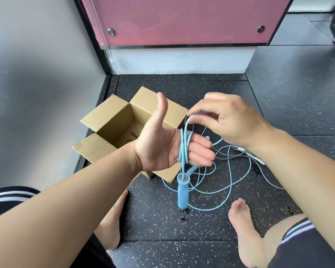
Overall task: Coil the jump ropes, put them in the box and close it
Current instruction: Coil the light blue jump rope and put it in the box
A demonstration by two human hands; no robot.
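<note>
An open brown cardboard box (112, 120) sat on the black speckled rubber floor (182, 229) near the corner of a grey wall and a pink panel, its four flaps folded outward. Its inside was mostly bare cardboard; a few thin dark strands lay on the bottom, too small to make out, and the left hand hid part of the interior. The left hand (162, 147) was held up in front of the box, palm facing the camera, thumb pointing up and the four fingers together and bent a little. Several loops of a light blue jump rope cord (184, 147) were wound around those fingers, and one light blue foam-covered handle (182, 192) hung straight down from the loops, its lower end close to the floor. The right hand (226, 120) was just beside and above the left, its fingertips pinched on the top of a loop of the same blue cord. The rest of the blue cord lay in loose tangled curves on the floor to the right of the box, and a second light blue handle (191, 170) showed partly behind the left fingers. A grey cord (230, 156) with a white handle (256, 158) lay among those curves under the right wrist. Two bare feet rested on the floor on either side of the hanging handle.
</note>
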